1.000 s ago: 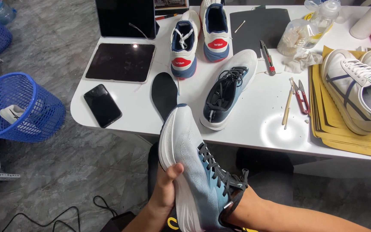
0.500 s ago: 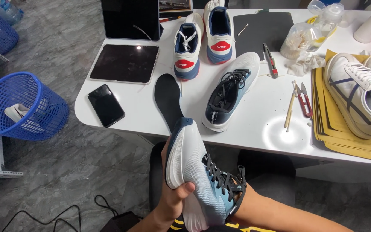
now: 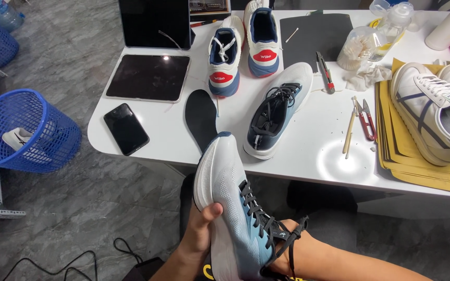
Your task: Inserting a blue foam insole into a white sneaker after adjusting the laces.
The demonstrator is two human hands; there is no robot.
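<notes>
At the far left a blue plastic basket (image 3: 24, 130) stands on the grey floor with a white shoe inside it. On the white table (image 3: 298, 161), going rightward, a dark tablet (image 3: 148, 77) lies flat below an upright black screen (image 3: 154, 23), and a black phone (image 3: 126, 128) lies near the table's front edge. A black insole (image 3: 201, 118) lies just beside the phone, its tip reaching the edge. Behind it stands a pair of white-and-navy sneakers (image 3: 243, 49), each with a red oval label on the tongue. A blue-and-white running shoe (image 3: 278, 109) with black laces lies tilted near the middle.

Below the table edge the left hand (image 3: 201, 237) grips the sole side of a matching light-blue shoe (image 3: 233, 208), thumb pressed on the white midsole, toe pointing up toward the insole. The right hand (image 3: 287, 250) is at the shoe's opening, mostly hidden by the collar and laces, so I cannot tell how its fingers are set.

Further right lie a black mat (image 3: 316, 31), a utility knife (image 3: 325, 72), a clear jar of cotton swabs (image 3: 358, 49), small red snips (image 3: 366, 117) with wooden sticks, and a white low sneaker (image 3: 433, 112) on a stack of tan sheets (image 3: 417, 171).
</notes>
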